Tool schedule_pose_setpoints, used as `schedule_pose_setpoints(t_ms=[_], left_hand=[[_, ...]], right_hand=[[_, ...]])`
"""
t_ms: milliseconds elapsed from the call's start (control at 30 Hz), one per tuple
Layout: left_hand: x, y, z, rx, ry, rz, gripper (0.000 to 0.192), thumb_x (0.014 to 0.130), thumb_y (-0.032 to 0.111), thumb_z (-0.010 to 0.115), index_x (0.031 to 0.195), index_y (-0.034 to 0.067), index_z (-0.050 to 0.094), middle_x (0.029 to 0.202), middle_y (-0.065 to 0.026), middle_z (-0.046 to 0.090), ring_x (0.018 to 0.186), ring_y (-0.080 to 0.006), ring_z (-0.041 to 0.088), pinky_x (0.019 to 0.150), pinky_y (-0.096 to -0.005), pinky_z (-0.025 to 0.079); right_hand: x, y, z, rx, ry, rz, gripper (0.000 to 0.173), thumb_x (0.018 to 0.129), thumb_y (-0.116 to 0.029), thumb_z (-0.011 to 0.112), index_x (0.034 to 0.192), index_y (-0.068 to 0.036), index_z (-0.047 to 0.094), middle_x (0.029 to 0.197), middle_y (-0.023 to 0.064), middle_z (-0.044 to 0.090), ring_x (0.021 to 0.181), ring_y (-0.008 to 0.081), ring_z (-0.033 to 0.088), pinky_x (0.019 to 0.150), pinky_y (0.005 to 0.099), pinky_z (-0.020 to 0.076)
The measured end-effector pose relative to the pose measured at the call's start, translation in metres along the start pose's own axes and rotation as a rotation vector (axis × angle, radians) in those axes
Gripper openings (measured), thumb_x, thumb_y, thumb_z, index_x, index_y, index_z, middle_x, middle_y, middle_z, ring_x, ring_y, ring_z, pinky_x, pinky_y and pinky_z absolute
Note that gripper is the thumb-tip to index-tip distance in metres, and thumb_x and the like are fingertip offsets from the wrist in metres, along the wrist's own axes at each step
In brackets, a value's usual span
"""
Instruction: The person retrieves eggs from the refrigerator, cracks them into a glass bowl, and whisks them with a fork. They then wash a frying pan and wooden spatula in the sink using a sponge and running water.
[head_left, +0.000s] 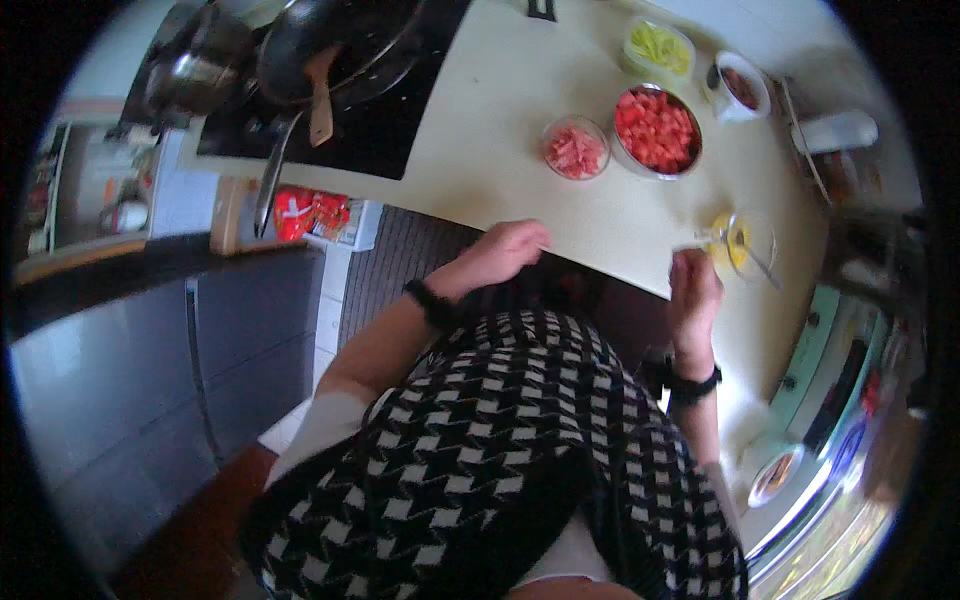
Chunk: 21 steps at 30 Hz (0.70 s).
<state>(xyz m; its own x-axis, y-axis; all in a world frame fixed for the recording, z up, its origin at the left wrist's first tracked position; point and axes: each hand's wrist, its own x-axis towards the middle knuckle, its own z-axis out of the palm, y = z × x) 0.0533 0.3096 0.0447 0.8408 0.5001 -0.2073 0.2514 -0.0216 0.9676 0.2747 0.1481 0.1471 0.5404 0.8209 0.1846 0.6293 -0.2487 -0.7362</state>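
My left hand (510, 253) hangs over the counter's front edge with its fingers curled; whether it holds anything is unclear. On the right, my right hand (694, 289) is half closed above the counter (480, 142), close to a glass bowl (772, 244) of yellow liquid with a metal utensil in it. Further back stand a small glass bowl of chopped pink meat (575, 149) and, beside it, a metal bowl of diced red pieces, apparently tomato (654, 129). Behind them are a plastic container of green slices (658, 49) and a white cup with dark contents (739, 88).
At the upper left, a frying pan (289, 56) with a wooden spatula (321, 112) rests on the black cooktop (375, 142), its handle jutting past the counter edge. A metal pot (199, 75) stands beside it. A small dish (776, 476) lies at the lower right.
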Motion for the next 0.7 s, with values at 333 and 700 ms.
schedule_pose_setpoints(t_ms=[333,700], left_hand=[[-0.048,-0.086,-0.170,-0.144,-0.302,-0.275,0.011,0.088,0.002,0.046,0.095,0.008,0.050,0.084,-0.0022,0.050,0.060,-0.0072,0.043,0.053,-0.0191,0.034],[0.029,-0.048,-0.112,0.441,-0.984,-0.084,0.008,0.091,0.015,0.058,0.090,0.008,0.055,0.067,0.0018,0.052,0.054,-0.0038,0.047,0.046,-0.0163,0.035]], right_hand=[[-0.038,-0.073,0.126,-0.018,0.373,0.104,0.026,0.075,0.001,0.054,0.100,-0.006,0.053,0.099,0.0139,0.053,0.092,0.0346,0.057,0.077,0.0396,0.0504],[-0.270,-0.177,0.126,-0.521,1.016,1.057,0.038,0.086,-0.040,0.055,0.066,-0.008,0.057,0.063,0.0151,0.061,0.064,0.0348,0.063,0.056,0.0459,0.0486]])
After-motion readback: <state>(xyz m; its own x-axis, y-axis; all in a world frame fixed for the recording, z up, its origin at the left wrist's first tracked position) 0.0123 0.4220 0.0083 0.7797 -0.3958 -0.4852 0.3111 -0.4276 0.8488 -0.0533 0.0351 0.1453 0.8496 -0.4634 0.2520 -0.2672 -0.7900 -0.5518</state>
